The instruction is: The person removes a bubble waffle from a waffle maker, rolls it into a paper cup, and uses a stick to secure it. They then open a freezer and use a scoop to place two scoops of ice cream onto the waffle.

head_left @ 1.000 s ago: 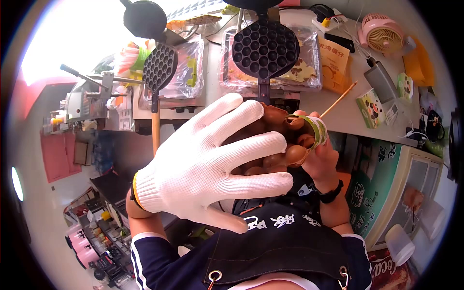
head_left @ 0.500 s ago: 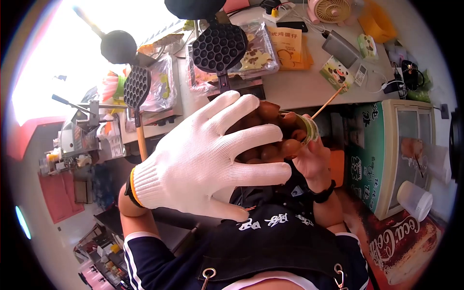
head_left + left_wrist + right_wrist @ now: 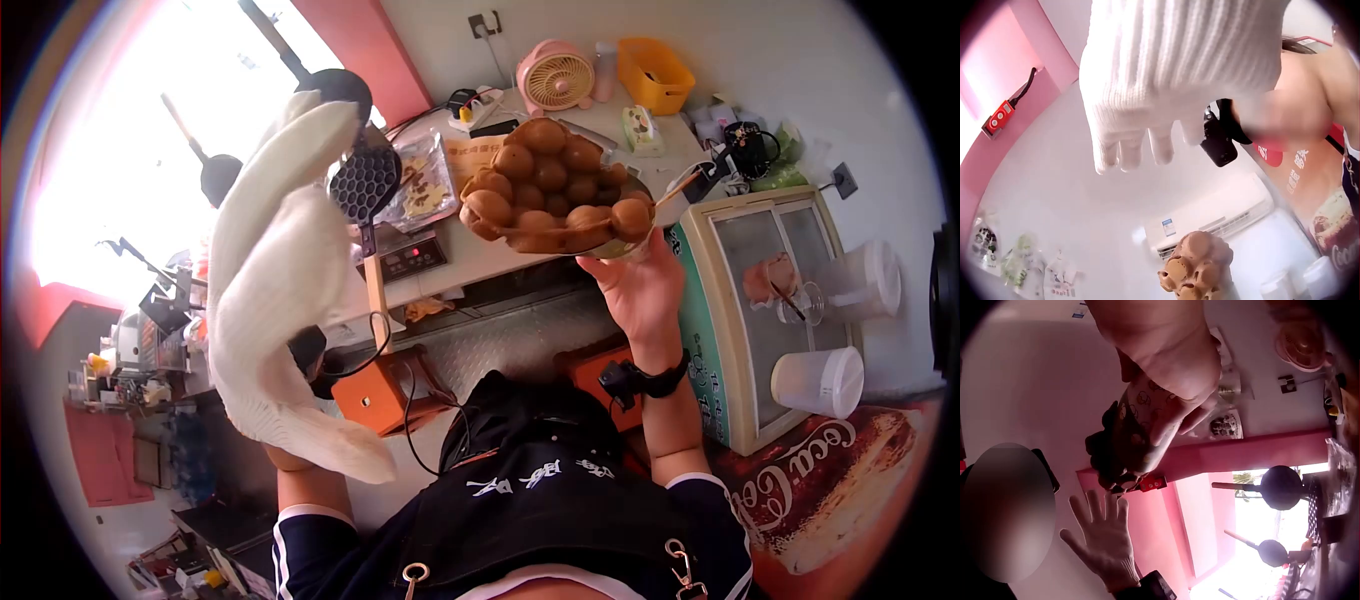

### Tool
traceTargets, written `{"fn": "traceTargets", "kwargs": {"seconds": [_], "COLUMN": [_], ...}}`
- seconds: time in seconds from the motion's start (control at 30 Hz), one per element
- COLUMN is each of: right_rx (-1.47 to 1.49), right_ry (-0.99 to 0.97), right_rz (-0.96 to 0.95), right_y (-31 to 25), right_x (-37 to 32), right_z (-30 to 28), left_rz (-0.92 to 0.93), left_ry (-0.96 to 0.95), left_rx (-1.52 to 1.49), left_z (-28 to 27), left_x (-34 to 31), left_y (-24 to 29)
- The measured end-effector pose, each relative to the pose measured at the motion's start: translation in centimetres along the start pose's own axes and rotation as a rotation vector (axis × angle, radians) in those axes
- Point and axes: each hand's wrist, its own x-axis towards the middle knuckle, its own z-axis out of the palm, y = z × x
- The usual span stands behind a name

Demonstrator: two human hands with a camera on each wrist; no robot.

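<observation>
My right hand (image 3: 645, 300) is bare and holds a brown egg waffle (image 3: 545, 185) in a paper sleeve by its lower end. In the right wrist view my fingers wrap round the printed sleeve (image 3: 1141, 406). A thin wooden stick (image 3: 680, 187) pokes out beside the waffle. My left hand (image 3: 285, 270), in a white knit glove, is raised to the left, apart from the waffle and turned side-on. The right wrist view shows that glove (image 3: 1107, 540) with fingers spread and nothing in it.
Behind the left hand a waffle iron (image 3: 365, 190) stands propped up beside a control box (image 3: 410, 258) on the counter. A pink fan (image 3: 555, 78) and yellow basket (image 3: 655, 75) sit at the back. A glass-doored cabinet (image 3: 770, 330) stands at the right.
My gloved left hand has moved left, off the waffle it overlapped in view, and turned side-on. The waffle has come up into full view in my right hand. The head view has shifted.
</observation>
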Motion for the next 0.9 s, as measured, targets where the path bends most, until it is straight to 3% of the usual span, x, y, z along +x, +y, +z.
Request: {"fn": "traceTargets", "kwargs": {"seconds": [0.07, 0.13, 0.17, 0.23, 0.3, 0.37, 0.53, 0.6, 0.63, 0.9], "right_rx": [0.068, -0.028, -0.085, -0.111, -0.116, -0.082, -0.119, -0.071, -0.084, -0.145], "right_ry": [-0.042, 0.006, 0.026, -0.01, -0.002, -0.05, -0.041, 0.01, 0.003, 0.135], "right_rz": [-0.128, -0.231, -0.286, -0.375, -0.481, -0.539, -0.675, -0.714, -0.727, -0.962], "right_y": [-5.1, -10.5, -13.5, -18.7, -23.3, -27.8, -39.3, -42.7, -44.2, -51.0], "right_x": [0.4, 1.1, 1.4, 1.9, 2.5, 2.9, 2.0, 1.0, 0.6, -3.6], "right_z": [0.5, 1.0, 1.1, 2.1, 2.6, 3.6, 5.0, 5.5, 5.5, 7.2], "left_rz": [-0.127, -0.338, -0.478, -0.214, -0.43, -0.512, -0.579, -0.574, -0.591, -0.624], "left_ry": [0.308, 0.457, 0.446, 0.472, 0.446, 0.373, 0.281, 0.286, 0.17, 0.284], "left_rx": [-0.078, -0.186, -0.242, -0.517, -0.526, -0.572, -0.613, -0.586, -0.655, -0.737], "left_z": [1.6, 3.2, 4.3, 7.5, 9.0, 9.9, 10.3, 10.2, 8.5, 11.2], "left_x": [-0.2, -1.3, -2.1, -2.9, -4.1, -5.5, -8.5, -8.9, -8.9, -11.7], "left_y": [0.9, 0.7, 0.6, 1.9, 2.1, 1.5, 0.3, 0.4, 0.8, -1.8]}}
